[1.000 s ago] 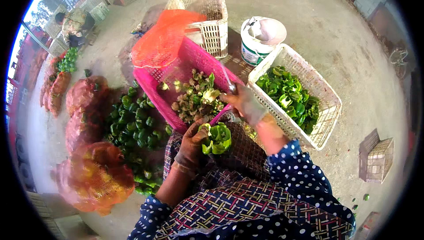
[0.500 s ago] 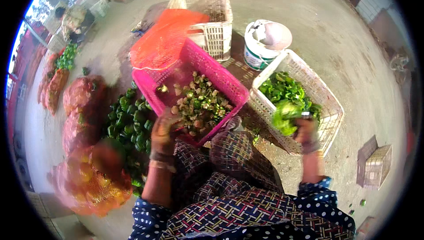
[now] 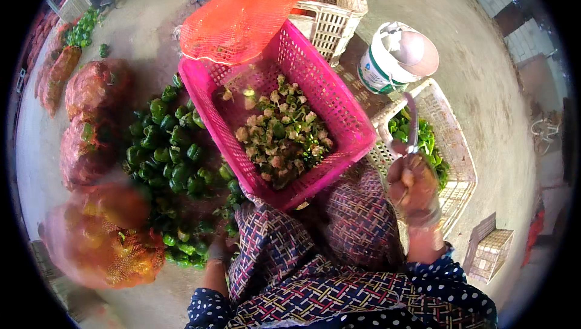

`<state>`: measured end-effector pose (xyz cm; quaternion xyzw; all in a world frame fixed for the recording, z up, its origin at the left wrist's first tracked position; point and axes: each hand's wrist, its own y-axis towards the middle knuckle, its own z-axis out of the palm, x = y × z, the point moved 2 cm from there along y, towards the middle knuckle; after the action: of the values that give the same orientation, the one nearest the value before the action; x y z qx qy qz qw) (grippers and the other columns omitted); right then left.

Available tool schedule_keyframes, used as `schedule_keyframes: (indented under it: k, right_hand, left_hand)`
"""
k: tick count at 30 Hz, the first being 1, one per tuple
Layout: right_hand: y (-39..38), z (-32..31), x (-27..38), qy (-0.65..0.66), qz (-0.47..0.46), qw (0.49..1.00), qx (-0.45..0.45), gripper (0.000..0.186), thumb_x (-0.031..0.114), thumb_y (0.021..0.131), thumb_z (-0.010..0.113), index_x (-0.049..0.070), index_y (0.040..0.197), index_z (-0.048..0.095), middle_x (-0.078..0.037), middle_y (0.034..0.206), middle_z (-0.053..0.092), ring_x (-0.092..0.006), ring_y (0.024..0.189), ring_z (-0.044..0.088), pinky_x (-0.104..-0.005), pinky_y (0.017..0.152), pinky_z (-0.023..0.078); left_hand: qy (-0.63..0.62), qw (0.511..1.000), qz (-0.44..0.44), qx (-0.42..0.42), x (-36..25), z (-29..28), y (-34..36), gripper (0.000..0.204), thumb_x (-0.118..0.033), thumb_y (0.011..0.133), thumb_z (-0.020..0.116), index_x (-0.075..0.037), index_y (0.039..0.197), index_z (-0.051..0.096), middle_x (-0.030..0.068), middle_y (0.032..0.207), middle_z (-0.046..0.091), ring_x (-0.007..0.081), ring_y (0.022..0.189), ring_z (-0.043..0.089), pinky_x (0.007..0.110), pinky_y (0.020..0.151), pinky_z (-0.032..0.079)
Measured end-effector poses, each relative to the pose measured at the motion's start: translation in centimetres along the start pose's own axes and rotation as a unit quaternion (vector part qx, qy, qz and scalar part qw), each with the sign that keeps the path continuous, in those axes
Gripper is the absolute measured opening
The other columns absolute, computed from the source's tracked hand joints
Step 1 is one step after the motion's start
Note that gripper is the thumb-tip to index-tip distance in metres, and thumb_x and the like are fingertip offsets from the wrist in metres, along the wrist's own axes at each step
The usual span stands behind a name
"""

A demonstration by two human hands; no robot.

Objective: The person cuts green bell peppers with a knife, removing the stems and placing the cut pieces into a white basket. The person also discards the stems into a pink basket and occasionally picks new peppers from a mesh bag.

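While the right hand (image 3: pixel 414 187) holds a knife (image 3: pixel 413 122), printing (image 3: pixel 373 75) marks a bucket (image 3: pixel 387 81).

The white bucket (image 3: pixel 382 56) carries a printed label (image 3: pixel 372 75) in green and blue; its print is too small to read; no other lettering is legible.

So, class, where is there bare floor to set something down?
Bare floor lies right of the bucket, down to the small crate. It's crowded left of the pink crate, where peppers heap beside net sacks.
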<state>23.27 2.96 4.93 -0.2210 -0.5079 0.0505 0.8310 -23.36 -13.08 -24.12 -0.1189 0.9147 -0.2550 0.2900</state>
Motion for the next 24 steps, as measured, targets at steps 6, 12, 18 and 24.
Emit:
schedule_keyframes:
  k: [6,12,18,24]
  right_hand:
    - [3.8,5.4,-3.0,-0.224,-0.003,0.972,0.072,0.032,0.025,0.083,0.063,-0.001,0.101,0.056,-0.01,0.069,0.056,-0.0134,0.042,0.048,-0.0247,0.035,0.037]
    - [19.4,8.8,-6.4,-0.625,-0.003,0.762,0.169,0.016,0.01,0.078,0.058,0.001,0.091,0.056,-0.01,0.066,0.059,-0.0218,0.056,0.06,-0.036,0.051,0.049]
    - [34.9,6.8,-19.2,-0.843,-0.124,0.49,0.18,0.023,0.011,0.078,0.059,0.008,0.101,0.06,-0.014,0.089,0.065,-0.0335,0.081,0.065,-0.0423,0.07,0.052]
    - [35.6,5.7,-23.3,-0.785,-0.12,0.543,0.273,0.03,0.007,0.076,0.061,0.006,0.106,0.061,-0.016,0.1,0.063,-0.0346,0.092,0.063,-0.0432,0.077,0.051]
  left_hand:
    - [-0.409,0.887,-0.034,-0.212,-3.9,-3.2,6.8,0.022,-0.009,0.087,0.06,-0.001,0.107,0.06,0.005,0.093,0.065,0.0136,0.087,0.059,0.029,0.078,0.048]
    - [-0.44,0.817,0.099,-0.361,-13.2,-14.2,13.8,0.019,-0.011,0.09,0.059,-0.002,0.106,0.061,0.0033,0.096,0.062,0.0094,0.073,0.052,0.025,0.065,0.045]
    - [-0.459,0.842,-0.011,-0.284,-8.4,-6.0,10.6,0.02,-0.011,0.088,0.063,-0.002,0.106,0.06,0.0046,0.097,0.063,0.0141,0.089,0.058,0.027,0.081,0.047]
    - [-0.437,0.878,-0.085,-0.179,-1.8,0.0,4.6,0.015,-0.004,0.089,0.056,0.0,0.103,0.062,0.0084,0.1,0.064,0.0157,0.092,0.058,0.029,0.085,0.047]
